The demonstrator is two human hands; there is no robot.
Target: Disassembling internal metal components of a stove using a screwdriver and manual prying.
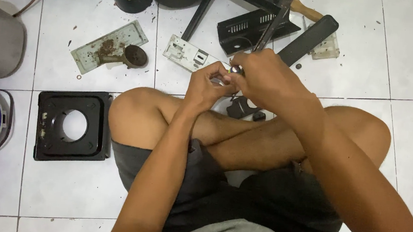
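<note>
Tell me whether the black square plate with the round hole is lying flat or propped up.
Lying flat. The black square plate rests face-up on the white tiled floor, its whole outline and round hole seen from above.

head view: we look steeply down from above | close over our left hand (208, 87) and right hand (264, 79) | tiled floor (403, 148) beyond and around them

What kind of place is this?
Probably a home floor used as a repair spot: white floor tiles strewn with stove parts, like a black square stove top and a rusty burner plate, around a seated person.
</note>
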